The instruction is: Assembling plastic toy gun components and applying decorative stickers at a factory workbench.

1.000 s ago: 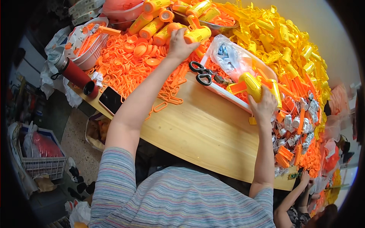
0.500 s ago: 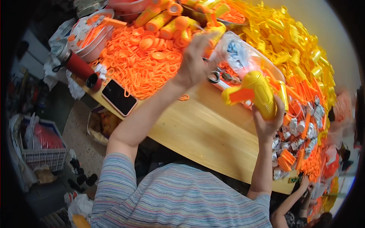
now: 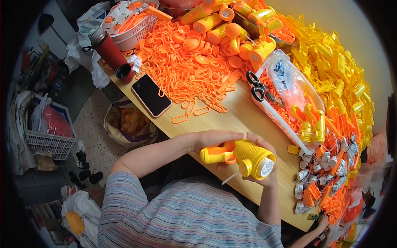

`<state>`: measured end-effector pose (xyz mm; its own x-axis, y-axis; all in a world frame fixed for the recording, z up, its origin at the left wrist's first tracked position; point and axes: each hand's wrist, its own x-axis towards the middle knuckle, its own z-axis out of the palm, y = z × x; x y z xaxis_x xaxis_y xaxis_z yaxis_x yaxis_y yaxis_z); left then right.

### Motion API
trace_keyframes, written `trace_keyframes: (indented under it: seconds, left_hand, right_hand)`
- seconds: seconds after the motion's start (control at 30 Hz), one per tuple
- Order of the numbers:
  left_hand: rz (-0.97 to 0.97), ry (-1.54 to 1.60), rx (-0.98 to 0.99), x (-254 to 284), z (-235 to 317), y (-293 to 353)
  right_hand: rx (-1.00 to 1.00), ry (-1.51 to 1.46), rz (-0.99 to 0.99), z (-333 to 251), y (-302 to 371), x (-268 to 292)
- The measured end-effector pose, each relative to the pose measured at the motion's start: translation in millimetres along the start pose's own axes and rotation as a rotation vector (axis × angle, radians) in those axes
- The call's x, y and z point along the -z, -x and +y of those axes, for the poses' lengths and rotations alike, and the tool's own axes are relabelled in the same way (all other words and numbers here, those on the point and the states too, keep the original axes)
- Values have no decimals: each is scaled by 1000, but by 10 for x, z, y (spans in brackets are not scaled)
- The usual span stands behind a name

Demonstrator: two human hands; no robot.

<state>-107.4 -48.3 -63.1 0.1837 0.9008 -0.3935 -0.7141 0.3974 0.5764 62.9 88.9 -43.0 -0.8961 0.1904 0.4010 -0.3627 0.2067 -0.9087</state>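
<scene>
Close to my body, over the table's near edge, both hands grip a yellow gun-shaped toy (image 3: 253, 160) with an orange handle (image 3: 213, 154). My left hand (image 3: 211, 139) is curled by the handle and rear of the toy, its fingers partly hidden. Around the yellow barrel from the far right side wraps my right hand (image 3: 268, 148). A white disc with holes (image 3: 266, 168) fills the toy's round front end, which faces down and right. Below the toy a thin white strip (image 3: 230, 178) sticks out.
Orange rings and loops (image 3: 186, 62) are heaped beyond a phone (image 3: 151, 96) and a red flask (image 3: 108, 51). A white tray (image 3: 275, 120) holds scissors (image 3: 256, 86) and parts. Yellow shells (image 3: 331, 70) pile up behind. At lower right is another person's arm (image 3: 312, 235).
My left hand has come back from the far pile to the toy. My right hand has brought the toy nearer and leftward, turning its front toward me. The view has shifted.
</scene>
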Motion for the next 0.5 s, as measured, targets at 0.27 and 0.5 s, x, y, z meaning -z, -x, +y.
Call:
trace_keyframes:
  seconds: [0.27, 0.5]
  left_hand:
    - [1277, -1731, -1062, 936, 1073, -307]
    - [1356, -1905, -814, 1174, 1290, -435]
  right_hand:
    - [-477, -602, 408, 140, 153, -127]
    - [-671, -689, 695, 100, 209, -234]
